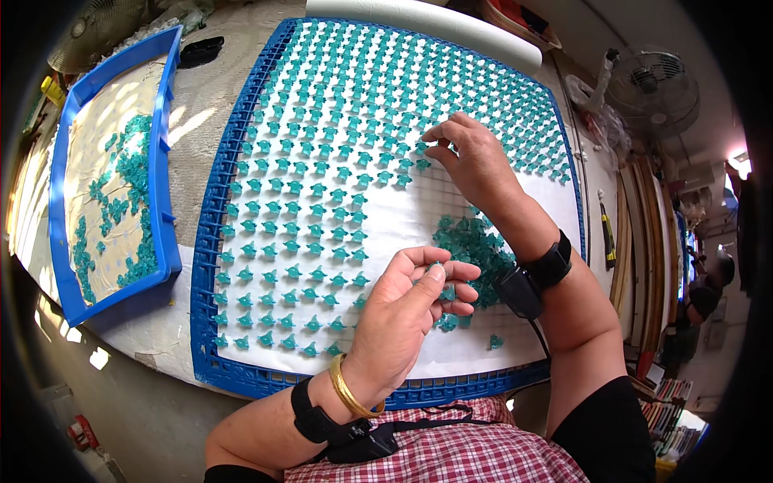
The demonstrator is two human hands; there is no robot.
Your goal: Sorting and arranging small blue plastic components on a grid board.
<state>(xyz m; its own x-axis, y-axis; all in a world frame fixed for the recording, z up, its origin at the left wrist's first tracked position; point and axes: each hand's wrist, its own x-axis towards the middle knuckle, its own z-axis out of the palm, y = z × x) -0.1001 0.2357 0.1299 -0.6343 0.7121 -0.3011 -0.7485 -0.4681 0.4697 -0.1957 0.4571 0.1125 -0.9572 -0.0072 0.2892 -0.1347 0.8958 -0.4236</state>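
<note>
Rows of small teal, winged plastic pieces (pixel 318 190) stand spaced out on a white sheet (pixel 394 233) lying in a blue lattice tray (pixel 211 258). At the end of one row, my right hand (pixel 475 161) pinches thumb and forefinger together over a small teal piece, mostly hidden by the fingertips. My left hand (pixel 407 302) is palm up below it, thumb pressed to curled fingers with a bit of teal showing at the thumb tip. Beside the left fingers lies a heap of loose teal pieces (pixel 463 237), partly covered by my right forearm. One stray piece (pixel 495 342) sits near the front.
To the left stands a blue tray (pixel 171 201) with more teal pieces scattered on its pale lining. A white roll (pixel 435 28) borders the far side. A yellow-and-black cutter (pixel 606 229) lies at the right; fans (pixel 656 92) stand farther back.
</note>
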